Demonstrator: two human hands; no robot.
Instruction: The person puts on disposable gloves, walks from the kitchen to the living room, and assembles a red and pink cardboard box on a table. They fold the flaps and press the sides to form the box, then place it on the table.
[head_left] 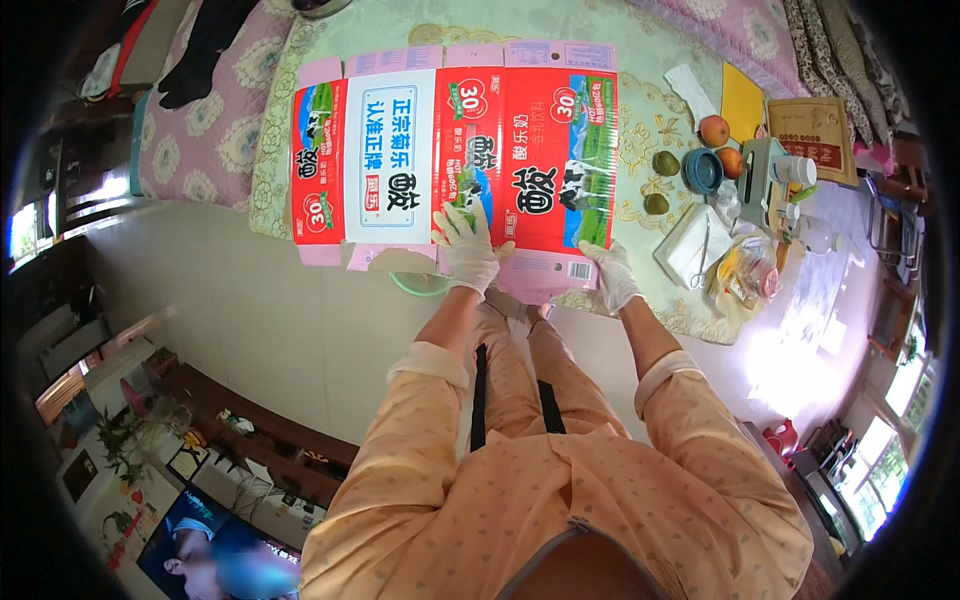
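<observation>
A flattened cardboard carton (470, 150), red with a white panel and pink flaps, lies spread across the table. On its near edge rests my left hand (468, 248), in a whitish glove, fingers spread flat over the printed side. My right hand (612, 274), gloved alike, grips the carton's near right corner, its thumb side on top and some fingers out of sight. Pink flaps hang over the table's near edge between both hands.
The table has a pale green patterned cloth (640, 130). To the right are apples (714, 130), green fruit (656, 204), a blue round container (702, 170), scissors (704, 250) on white paper, and a plastic bag (748, 270). A green-rimmed basin (420, 285) shows below the near edge.
</observation>
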